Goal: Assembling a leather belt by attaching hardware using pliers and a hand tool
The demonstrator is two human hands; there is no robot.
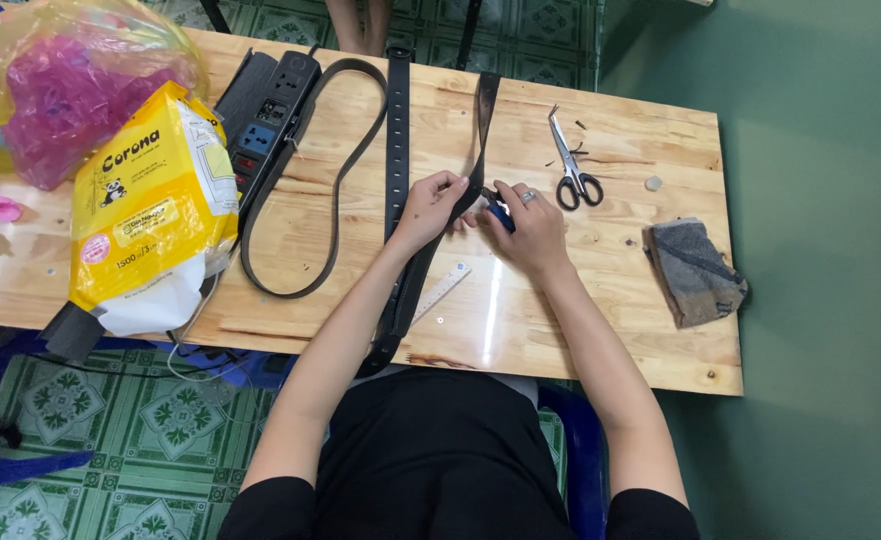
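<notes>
Where the wooden table (601, 330) meets the left edge of the view, a yellow plastic bag (21, 70) holding pink material is seen, and just right of it a yellow and white paper package (146, 215) is propped against a black power strip (266, 115). A thin dark strap (336, 180) is laid in a long loop beside the strip, and a black punched belt (398, 130) is stretched down the table next to it. Another black belt strip (481, 140) is pinched by the closed fingers of the left hand (428, 208), above a small ruler (441, 293). A small blue-handled tool (502, 216) is gripped in the right hand (531, 232) and pressed against that strip. Farther right, scissors (571, 170) lie shut, and a grey folded cloth (696, 272) is set near the table's edge.
</notes>
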